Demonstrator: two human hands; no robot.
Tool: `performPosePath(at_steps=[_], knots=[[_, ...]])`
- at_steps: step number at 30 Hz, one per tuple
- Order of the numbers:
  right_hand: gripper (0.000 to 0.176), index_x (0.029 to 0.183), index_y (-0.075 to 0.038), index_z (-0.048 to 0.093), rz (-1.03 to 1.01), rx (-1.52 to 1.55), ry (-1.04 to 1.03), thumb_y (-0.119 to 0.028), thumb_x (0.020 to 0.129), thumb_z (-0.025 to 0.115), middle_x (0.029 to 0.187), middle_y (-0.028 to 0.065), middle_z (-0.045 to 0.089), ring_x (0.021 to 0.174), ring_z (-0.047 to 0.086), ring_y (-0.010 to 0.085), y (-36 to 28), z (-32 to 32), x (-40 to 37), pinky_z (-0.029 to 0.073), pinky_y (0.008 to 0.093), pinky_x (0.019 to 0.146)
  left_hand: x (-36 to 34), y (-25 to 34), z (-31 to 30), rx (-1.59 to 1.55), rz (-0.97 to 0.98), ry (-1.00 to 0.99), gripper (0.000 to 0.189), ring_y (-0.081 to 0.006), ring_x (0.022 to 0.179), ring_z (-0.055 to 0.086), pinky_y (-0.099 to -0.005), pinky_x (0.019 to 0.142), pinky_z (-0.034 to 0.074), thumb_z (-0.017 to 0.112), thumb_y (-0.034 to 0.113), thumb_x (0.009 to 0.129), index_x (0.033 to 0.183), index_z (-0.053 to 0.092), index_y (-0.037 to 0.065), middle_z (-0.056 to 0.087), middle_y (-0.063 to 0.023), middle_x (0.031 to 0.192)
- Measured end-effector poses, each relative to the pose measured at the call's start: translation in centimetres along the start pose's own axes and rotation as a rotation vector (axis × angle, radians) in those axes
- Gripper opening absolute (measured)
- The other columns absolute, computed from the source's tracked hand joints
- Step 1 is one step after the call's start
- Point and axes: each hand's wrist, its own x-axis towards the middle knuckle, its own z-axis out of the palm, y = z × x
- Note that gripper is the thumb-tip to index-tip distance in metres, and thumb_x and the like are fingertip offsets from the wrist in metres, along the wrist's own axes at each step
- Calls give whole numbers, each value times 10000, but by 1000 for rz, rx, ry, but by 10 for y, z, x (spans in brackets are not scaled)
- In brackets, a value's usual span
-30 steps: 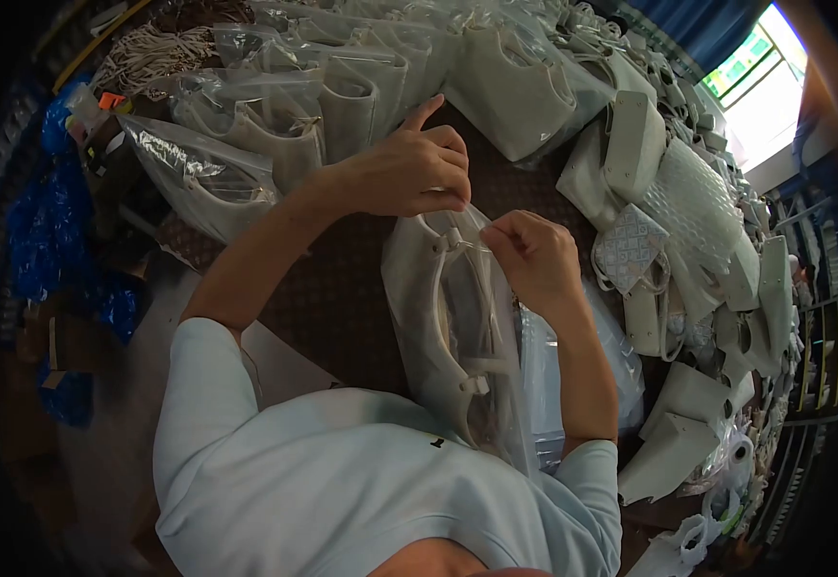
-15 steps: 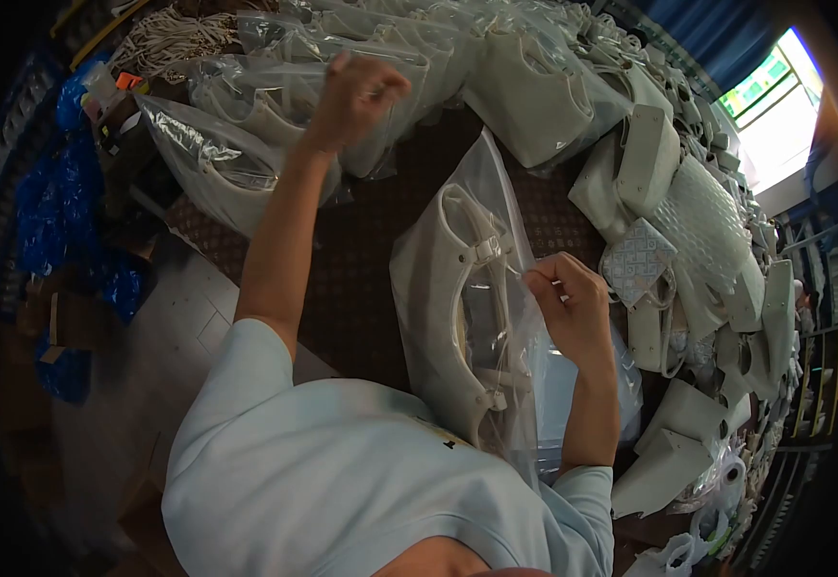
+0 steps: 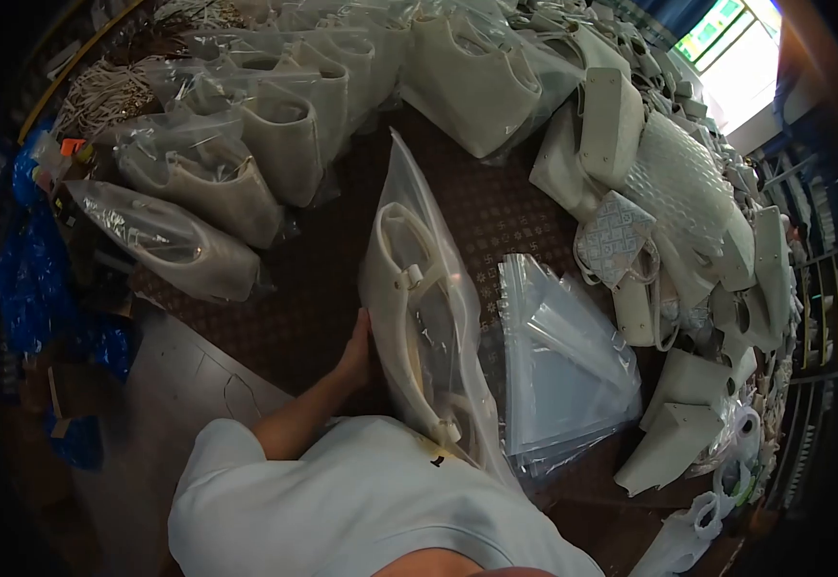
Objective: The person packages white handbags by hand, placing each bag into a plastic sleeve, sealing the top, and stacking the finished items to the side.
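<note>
A cream handbag (image 3: 392,322) inside a clear plastic bag (image 3: 467,298) stands upright in front of my chest, its opening and handles facing up and to the right. The plastic rises to a peak above the far end of the handbag. My left hand (image 3: 353,351) lies flat against the handbag's left side, with part of its fingers hidden behind it. My right hand is out of sight. Just right of the handbag lies a stack of flat clear plastic bags (image 3: 568,370) on the dark patterned table (image 3: 323,260).
Several plastic-wrapped handbags (image 3: 279,144) stand in a row at the back left. Unwrapped handbags (image 3: 611,130) and bubble wrap (image 3: 688,192) pile up on the right. A bundle of cords (image 3: 106,96) sits at the far left, above blue plastic (image 3: 39,279).
My left hand has come down from the back row to the handbag's left side. My right hand has let go of the plastic edge and left view, uncovering the stack of flat plastic bags.
</note>
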Motion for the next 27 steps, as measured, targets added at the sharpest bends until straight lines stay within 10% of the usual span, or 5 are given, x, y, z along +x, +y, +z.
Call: performPosePath(at_steps=[4, 6, 8, 20, 27], knots=[[767, 1355, -17, 255, 487, 155, 76, -151, 737, 689, 1319, 150, 390, 1218, 379, 269, 12, 27, 30, 267, 359, 1049, -7, 48, 81, 332, 480, -235, 701, -287, 1262, 317, -449, 1020, 323, 289, 608, 885, 1412, 151, 166, 265, -103, 1405], [762, 1357, -21, 249, 611, 203, 115, -141, 742, 683, 1310, 140, 402, 1209, 387, 262, 30, 28, 64, 265, 356, 1049, 53, 60, 77, -59, 132, -157, 771, -325, 1276, 286, -552, 986, 309, 293, 666, 848, 1412, 123, 168, 176, -127, 1431], [355, 1030, 33, 535, 865, 215, 15, -170, 765, 655, 782, 47, 627, 740, 591, 145, 79, 2, 147, 477, 289, 655, 91, 94, 101, -17, 111, -115, 842, -356, 1297, 227, -629, 937, 304, 322, 705, 812, 1415, 83, 168, 115, -137, 1445], [515, 1272, -30, 443, 439, 669, 306, -36, 785, 611, 1134, 36, 568, 1024, 510, 139, 231, 3, 388, 405, 276, 870, 278, 156, 214, -23, 406, 86, 1248, -364, 1259, 260, -637, 885, 357, 734, 544, 630, 1377, -186, 153, 123, -141, 1427], [713, 1377, -55, 273, 413, 227, 418, -155, 782, 653, 1318, 166, 417, 1220, 400, 252, 177, -13, 323, 326, 330, 998, 315, 151, 184, 49, 456, -136, 878, -348, 1260, 291, -594, 955, 315, 583, 491, 807, 1411, 61, 125, 234, -134, 1413]])
